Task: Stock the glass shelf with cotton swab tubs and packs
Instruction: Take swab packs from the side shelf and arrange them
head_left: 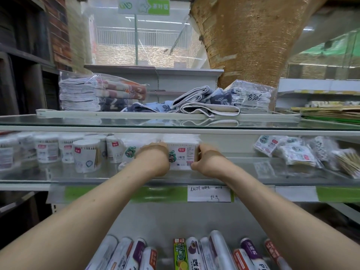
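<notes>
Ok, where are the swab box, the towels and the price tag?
swab box (182,156): head view, front label.
towels (210,110): head view, folded edge.
price tag (209,193): head view, paper middle.

Brick wall (60,32): red-brown, upper left. Dark shelving (21,78): below and left of the brick, contents too dim to tell. Column (249,45): wide, clad in golden woven mesh, right of centre. Sign (144,5): green and white, on a thin pole, top centre. White railing (124,36) and pale stone-tile wall (155,54): far back, blurred. White store shelving (187,75): middle distance. Ceiling strip light (309,29): far right, lit.
</notes>
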`<state>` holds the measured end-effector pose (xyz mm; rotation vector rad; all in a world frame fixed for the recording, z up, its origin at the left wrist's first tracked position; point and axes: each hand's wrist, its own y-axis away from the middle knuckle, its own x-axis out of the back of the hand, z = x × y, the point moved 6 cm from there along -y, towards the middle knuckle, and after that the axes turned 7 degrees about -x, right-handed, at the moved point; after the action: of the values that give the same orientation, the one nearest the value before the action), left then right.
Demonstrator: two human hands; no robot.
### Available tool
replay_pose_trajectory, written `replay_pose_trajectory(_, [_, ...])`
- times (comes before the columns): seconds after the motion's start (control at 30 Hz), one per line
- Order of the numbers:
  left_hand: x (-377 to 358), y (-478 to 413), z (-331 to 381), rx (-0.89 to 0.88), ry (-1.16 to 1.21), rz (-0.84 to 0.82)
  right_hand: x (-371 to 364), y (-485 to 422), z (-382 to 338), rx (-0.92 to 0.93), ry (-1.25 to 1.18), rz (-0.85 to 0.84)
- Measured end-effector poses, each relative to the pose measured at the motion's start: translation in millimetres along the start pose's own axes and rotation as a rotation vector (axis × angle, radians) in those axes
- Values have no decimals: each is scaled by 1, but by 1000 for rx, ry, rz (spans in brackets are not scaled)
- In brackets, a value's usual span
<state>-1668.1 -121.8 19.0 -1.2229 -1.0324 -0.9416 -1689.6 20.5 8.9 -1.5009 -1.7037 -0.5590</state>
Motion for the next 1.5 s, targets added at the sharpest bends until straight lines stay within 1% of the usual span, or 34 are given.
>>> replay_pose_trajectory(0.17, [-3, 0, 0, 18, -15, -5, -4, -3, -1, -38, 66, -1])
replay_pose_trajectory(0.37, [4, 9, -2, -8, 60, -8, 0, 5, -1, -35, 54, 2])
replay_pose_trajectory(0.5, [15, 24, -3, -24, -3, 74, 8, 18, 3, -9, 64, 43])
replay_pose_trajectory(0.63, [23, 38, 12, -97, -9, 139, 16, 29, 11, -8, 66, 104])
replay_pose_trajectory(0.8, [29, 44, 46, -193, 21, 194, 36, 43, 19, 23, 107, 204])
replay_pose_trajectory(0.97, [29, 46, 88, -289, 25, 206, 61, 60, 36, 28, 154, 268])
replay_pose_trajectory(1.17, [26, 40, 138, -382, 54, 226, 90, 72, 70, -13, 195, 290])
replay_pose_trajectory(1.5, [14, 28, 217, -479, 131, 178, 130, 78, 122, -82, 195, 316])
